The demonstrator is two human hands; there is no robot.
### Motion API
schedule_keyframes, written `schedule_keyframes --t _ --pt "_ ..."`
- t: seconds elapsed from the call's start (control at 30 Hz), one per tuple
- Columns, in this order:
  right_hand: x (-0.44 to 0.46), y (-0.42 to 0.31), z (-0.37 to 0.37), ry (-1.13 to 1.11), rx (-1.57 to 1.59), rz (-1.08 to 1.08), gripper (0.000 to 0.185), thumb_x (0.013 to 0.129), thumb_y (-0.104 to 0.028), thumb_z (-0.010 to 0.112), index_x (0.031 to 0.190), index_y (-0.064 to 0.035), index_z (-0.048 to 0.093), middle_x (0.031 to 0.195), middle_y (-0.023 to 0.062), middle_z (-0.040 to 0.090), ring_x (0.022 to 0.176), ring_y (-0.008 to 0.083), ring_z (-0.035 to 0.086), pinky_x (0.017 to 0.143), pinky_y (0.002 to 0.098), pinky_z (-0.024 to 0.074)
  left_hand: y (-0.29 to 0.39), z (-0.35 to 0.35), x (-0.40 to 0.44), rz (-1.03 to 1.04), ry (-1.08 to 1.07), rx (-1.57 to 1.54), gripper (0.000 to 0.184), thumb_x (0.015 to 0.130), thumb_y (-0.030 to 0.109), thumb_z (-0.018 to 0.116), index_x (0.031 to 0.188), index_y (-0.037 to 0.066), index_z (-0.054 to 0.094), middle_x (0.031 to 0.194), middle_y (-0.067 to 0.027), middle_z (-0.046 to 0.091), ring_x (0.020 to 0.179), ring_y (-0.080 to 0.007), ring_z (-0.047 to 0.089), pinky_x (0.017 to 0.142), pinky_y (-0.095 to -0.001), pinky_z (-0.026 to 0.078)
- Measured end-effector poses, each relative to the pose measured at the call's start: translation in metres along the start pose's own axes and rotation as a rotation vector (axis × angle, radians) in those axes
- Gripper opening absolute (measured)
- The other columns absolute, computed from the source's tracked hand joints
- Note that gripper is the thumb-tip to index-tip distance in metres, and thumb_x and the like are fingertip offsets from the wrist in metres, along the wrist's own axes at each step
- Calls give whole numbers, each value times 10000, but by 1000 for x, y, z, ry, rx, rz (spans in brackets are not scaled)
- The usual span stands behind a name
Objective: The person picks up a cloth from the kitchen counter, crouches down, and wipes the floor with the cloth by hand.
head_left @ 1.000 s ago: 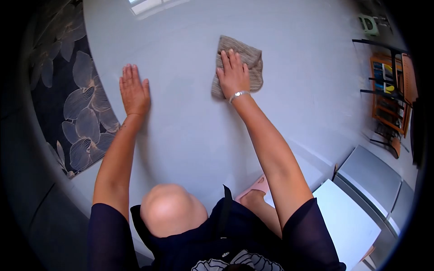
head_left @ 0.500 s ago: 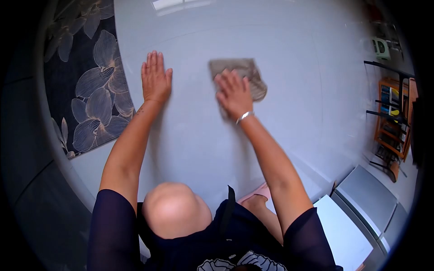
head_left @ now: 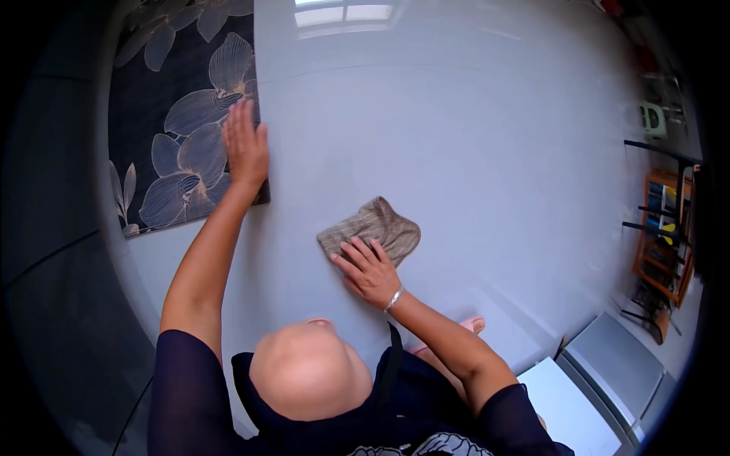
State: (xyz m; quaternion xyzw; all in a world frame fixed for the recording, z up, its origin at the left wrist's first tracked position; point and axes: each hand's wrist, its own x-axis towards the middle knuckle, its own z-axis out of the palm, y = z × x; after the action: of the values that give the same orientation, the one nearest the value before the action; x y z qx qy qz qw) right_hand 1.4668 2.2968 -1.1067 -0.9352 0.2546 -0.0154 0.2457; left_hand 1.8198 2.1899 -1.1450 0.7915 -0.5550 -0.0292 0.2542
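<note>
A brown striped cloth (head_left: 382, 226) lies bunched on the pale glossy floor (head_left: 456, 152). My right hand (head_left: 369, 273), with a silver bracelet at the wrist, rests on the cloth's near edge, fingers spread and flat. At the right edge of a dark mat with a flower pattern (head_left: 194, 159), my left hand (head_left: 245, 144) is stretched out, fingers straight, holding nothing. Whether its palm touches the mat cannot be made out.
My bare knee (head_left: 308, 372) is at the bottom centre, with a pink slipper (head_left: 473, 324) to its right. A grey cabinet (head_left: 616, 365) and a white panel (head_left: 566, 410) stand lower right. An orange-framed shelf (head_left: 663, 243) and a green stool (head_left: 652, 120) are far right.
My right hand and the cloth have come back toward my knees. My left hand has gone from the bare floor to the mat's edge. The whole view has shifted.
</note>
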Motion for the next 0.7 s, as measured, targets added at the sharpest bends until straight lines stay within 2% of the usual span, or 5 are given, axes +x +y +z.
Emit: schedule_keyframes --t 0.27,0.57,0.6,0.63,0.7 --pt "114 55 0 -30 -34 -294 560 964 -379 509 1494 -233 398 1580 -11 319 1447 227 286 1174 425 206 -23 2 -28 -194 -31 323 581 1019 337 402 1518 61 286 1592 -107 264 1497 -253 173 1215 -448 96" --pt "212 172 -71 316 -438 429 566 979 -390 461 1503 -194 376 1583 66 308 1447 323 254 1165 503 187 -17 0 -22 -179 -30 311 579 1014 320 399 1518 61 284 1595 -102 258 1497 -252 171 1212 -445 98" --pt "209 152 -65 308 -431 393 581 942 -365 497 1479 -161 404 1555 103 348 1430 358 282 1155 510 208 -17 0 -22 -188 -38 323 579 1010 317 407 1518 65 286 1594 -102 259 1498 -251 169 1212 -448 100" --pt "216 115 -79 23 -418 397 586 888 -325 536 1436 -137 446 1521 120 392 1414 384 307 1147 526 225 -17 -1 -23 -194 -48 336 580 1007 314 416 1517 69 288 1594 -101 261 1499 -251 167 1211 -450 102" --pt "199 93 -19 244 -134 -98 565 889 -284 544 1430 -147 456 1518 68 404 1429 330 309 1167 498 215 -19 -2 -23 -194 -47 331 580 1004 312 421 1517 74 289 1594 -99 262 1500 -249 166 1210 -450 104"
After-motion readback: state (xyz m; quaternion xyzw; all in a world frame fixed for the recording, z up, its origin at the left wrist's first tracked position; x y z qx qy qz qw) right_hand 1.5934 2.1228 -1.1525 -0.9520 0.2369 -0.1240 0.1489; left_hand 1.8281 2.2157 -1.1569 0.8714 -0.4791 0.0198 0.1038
